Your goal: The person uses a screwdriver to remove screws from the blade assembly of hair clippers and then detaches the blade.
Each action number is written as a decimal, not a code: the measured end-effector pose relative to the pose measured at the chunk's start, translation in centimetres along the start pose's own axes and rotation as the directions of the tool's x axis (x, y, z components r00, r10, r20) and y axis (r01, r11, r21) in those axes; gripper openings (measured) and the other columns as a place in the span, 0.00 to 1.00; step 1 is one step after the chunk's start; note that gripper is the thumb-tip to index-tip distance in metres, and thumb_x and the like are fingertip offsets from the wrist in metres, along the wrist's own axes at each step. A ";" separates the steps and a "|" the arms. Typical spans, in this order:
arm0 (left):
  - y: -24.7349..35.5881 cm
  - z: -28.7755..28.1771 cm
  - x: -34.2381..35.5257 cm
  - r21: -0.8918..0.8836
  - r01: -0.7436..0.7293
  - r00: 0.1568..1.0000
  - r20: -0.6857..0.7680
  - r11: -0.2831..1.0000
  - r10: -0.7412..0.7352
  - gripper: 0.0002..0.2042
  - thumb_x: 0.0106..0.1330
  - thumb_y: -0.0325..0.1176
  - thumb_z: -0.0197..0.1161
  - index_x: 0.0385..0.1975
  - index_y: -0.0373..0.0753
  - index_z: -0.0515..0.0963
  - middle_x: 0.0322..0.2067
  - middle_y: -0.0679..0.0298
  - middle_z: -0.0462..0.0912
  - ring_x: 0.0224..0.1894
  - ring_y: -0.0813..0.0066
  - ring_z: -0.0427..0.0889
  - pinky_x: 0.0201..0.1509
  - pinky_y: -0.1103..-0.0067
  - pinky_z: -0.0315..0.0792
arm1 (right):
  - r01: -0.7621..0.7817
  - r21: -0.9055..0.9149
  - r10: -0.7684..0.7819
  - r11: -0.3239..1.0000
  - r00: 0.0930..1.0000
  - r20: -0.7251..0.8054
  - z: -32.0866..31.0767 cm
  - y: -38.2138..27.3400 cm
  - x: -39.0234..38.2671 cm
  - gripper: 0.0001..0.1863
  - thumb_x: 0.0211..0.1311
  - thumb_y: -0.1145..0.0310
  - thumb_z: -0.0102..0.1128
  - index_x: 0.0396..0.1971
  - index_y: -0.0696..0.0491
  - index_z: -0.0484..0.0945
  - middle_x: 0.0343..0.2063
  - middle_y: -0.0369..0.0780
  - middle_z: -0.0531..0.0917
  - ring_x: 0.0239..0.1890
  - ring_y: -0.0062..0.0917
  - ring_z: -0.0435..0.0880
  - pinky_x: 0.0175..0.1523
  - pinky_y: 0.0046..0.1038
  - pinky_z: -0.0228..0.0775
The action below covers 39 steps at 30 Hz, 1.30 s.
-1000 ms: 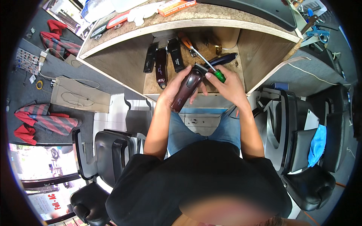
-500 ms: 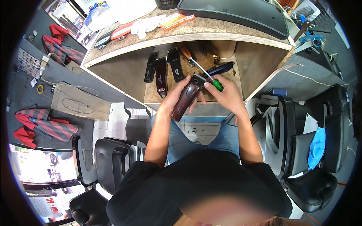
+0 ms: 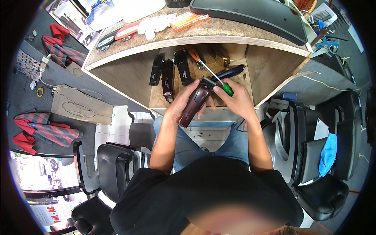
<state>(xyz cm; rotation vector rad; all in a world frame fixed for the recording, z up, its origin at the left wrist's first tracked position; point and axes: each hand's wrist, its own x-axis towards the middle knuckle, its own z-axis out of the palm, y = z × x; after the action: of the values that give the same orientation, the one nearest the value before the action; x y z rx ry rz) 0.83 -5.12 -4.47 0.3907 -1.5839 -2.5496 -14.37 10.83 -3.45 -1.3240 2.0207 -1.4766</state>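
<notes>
My left hand (image 3: 181,102) is closed around a dark maroon hair clipper (image 3: 196,102), its blade end pointing up and away from me. In my right hand (image 3: 237,98) is a screwdriver (image 3: 227,90) with a green handle, its shaft slanting up to the left. The right fingers also touch the clipper near its blade. On the cabinet shelf beyond my left hand lie a black clipper (image 3: 156,72), a maroon clipper (image 3: 168,79) and another black clipper (image 3: 182,67). An orange-handled tool (image 3: 193,55) sits behind the screwdriver's tip, with a dark blue clipper (image 3: 231,72) beside it.
The cabinet top (image 3: 156,42) holds an orange box (image 3: 188,20), a red and black clipper-like item (image 3: 127,30) and a large black tray (image 3: 250,17). Black salon chairs stand left (image 3: 113,168) and right (image 3: 295,137). A loose white cable (image 3: 333,80) hangs at right.
The view has shifted slightly, moving the cabinet a little in the picture. Both hands keep their hold on the clipper and screwdriver, with scarcely any movement.
</notes>
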 end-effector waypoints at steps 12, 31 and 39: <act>0.3 0.5 -0.2 0.024 -0.020 1.000 -0.007 0.999 0.020 0.34 0.82 0.58 0.37 0.39 0.27 0.76 0.30 0.35 0.85 0.13 0.65 0.79 0.14 0.76 0.74 | -0.016 -0.014 0.016 1.000 1.000 0.026 -0.2 0.3 0.0 0.17 0.70 0.58 0.68 0.44 0.58 0.83 0.21 0.43 0.79 0.22 0.29 0.75 0.32 0.34 0.69; -0.3 -0.5 0.0 -0.079 0.039 0.999 0.005 0.996 -0.039 0.34 0.80 0.60 0.41 0.43 0.28 0.77 0.30 0.37 0.86 0.12 0.66 0.78 0.15 0.77 0.74 | 0.060 0.066 -0.060 0.996 0.998 0.006 0.0 1.4 -0.1 0.18 0.69 0.54 0.68 0.40 0.57 0.84 0.20 0.47 0.81 0.22 0.39 0.82 0.30 0.36 0.69; -0.4 -0.3 0.0 -0.058 0.022 1.000 0.022 0.998 -0.021 0.32 0.81 0.58 0.40 0.42 0.28 0.77 0.31 0.36 0.86 0.12 0.65 0.78 0.16 0.76 0.74 | 0.037 0.032 -0.038 0.999 0.999 0.021 -0.4 1.1 -0.2 0.17 0.69 0.55 0.68 0.41 0.57 0.84 0.21 0.48 0.82 0.22 0.38 0.82 0.30 0.35 0.69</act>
<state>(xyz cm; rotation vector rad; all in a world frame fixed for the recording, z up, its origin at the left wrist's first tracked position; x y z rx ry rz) 0.89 -5.24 -4.96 0.3777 -1.5158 -2.6175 -15.10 11.28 -4.26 -1.3666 1.9615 -1.4969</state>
